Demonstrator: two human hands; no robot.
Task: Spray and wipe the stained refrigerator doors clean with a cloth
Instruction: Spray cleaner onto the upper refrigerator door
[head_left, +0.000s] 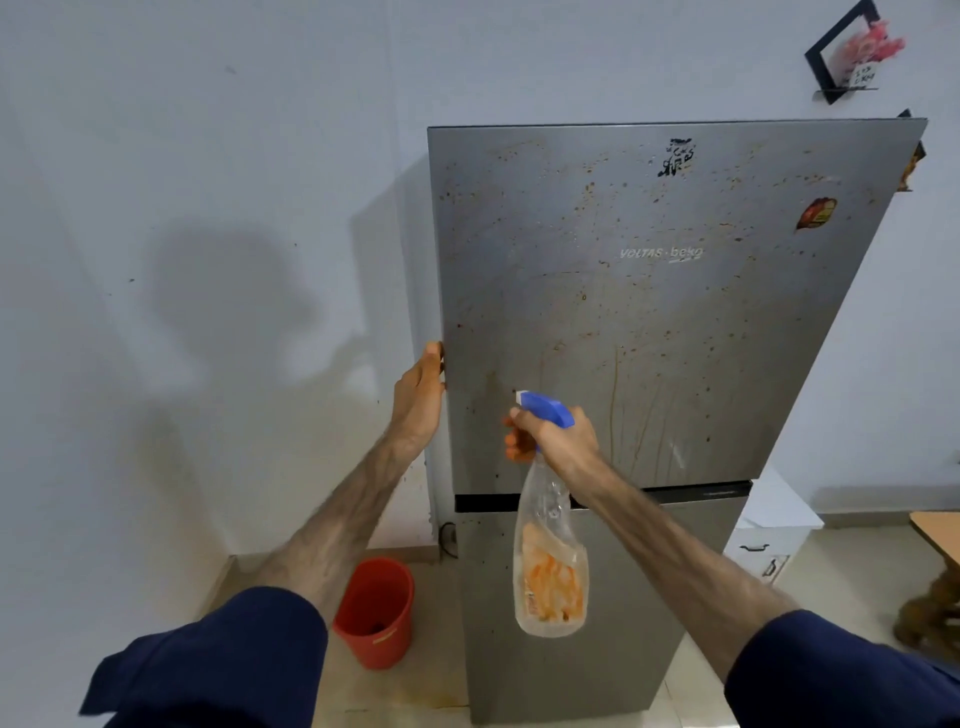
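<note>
A grey two-door refrigerator stands ahead; its upper door (649, 312) is speckled with brown spots and drip streaks, and the lower door (613, 649) is below a dark gap. My right hand (558, 436) grips a clear spray bottle (550, 561) with a blue trigger head, nozzle pointing at the upper door's lower left part. My left hand (418, 397) rests on the upper door's left edge, fingers curled around it. No cloth is in view.
A red bucket (376, 610) stands on the floor left of the refrigerator. A white cabinet (769, 530) sits to its right, and a wooden table edge (935, 535) shows at the far right. A black wall shelf (841, 52) hangs above.
</note>
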